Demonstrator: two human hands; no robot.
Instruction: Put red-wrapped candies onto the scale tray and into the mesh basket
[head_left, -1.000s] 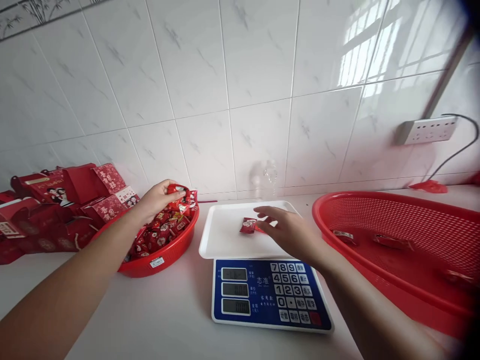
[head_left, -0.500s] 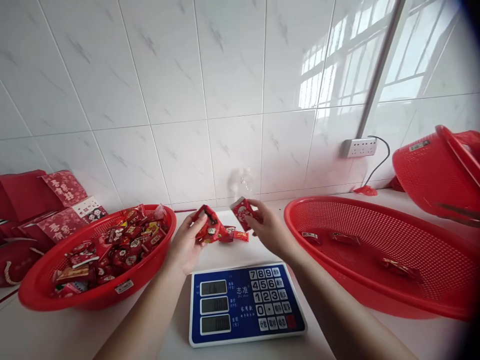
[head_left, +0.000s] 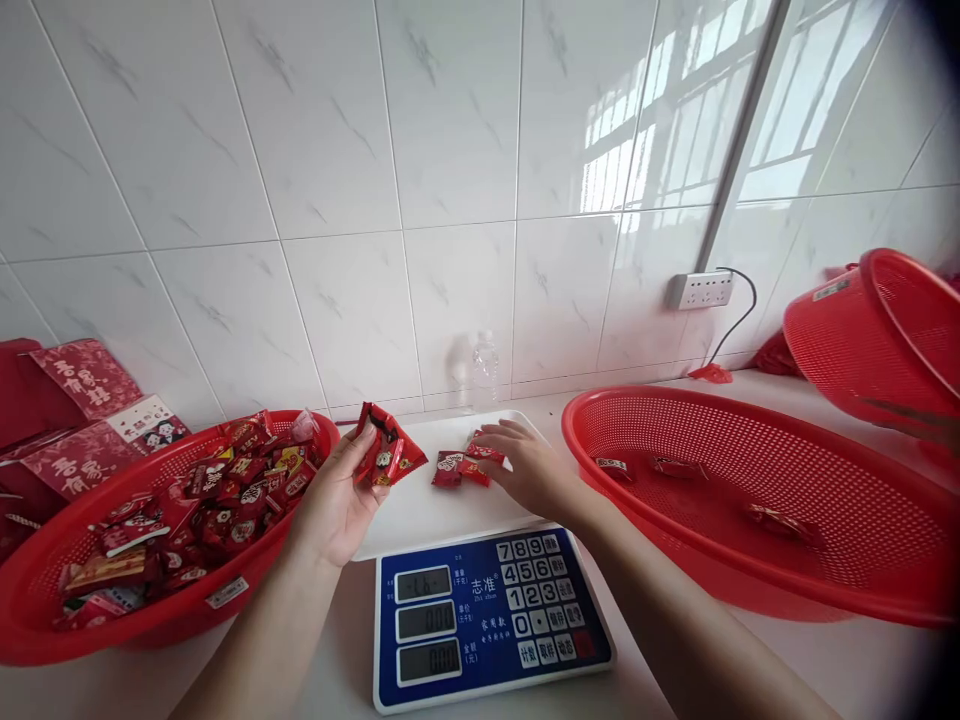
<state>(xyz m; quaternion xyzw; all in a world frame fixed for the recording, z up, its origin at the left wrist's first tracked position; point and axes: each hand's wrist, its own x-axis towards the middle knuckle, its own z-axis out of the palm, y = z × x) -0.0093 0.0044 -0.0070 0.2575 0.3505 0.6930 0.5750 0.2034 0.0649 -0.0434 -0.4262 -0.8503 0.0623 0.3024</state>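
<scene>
My left hand (head_left: 341, 505) is closed around red snack packets (head_left: 386, 455), holding them above the left side of the white weighing pan (head_left: 409, 520). My right hand (head_left: 529, 465) reaches over the pan with its fingers stretched out and apart. Its fingertips touch a red packet (head_left: 480, 447) that lies on the pan and is partly covered by them. Beside that one lie a dark red packet (head_left: 448, 468) and a bright red packet (head_left: 475, 472). The blue keypad and displays of the digital scale (head_left: 487, 620) are in front of the pan.
Many red packets fill the left red basket (head_left: 172, 640). The wide red basket (head_left: 720, 560) on the right holds a few packets. Another red basket (head_left: 840, 340) is raised and tilted at far right. A clear bottle (head_left: 485, 365) stands by the wall, near a power strip (head_left: 703, 291).
My right hand has lowered its packet onto the pan beside the others, and its fingers have spread. My left hand has shifted left with its packets. The view has turned slightly.
</scene>
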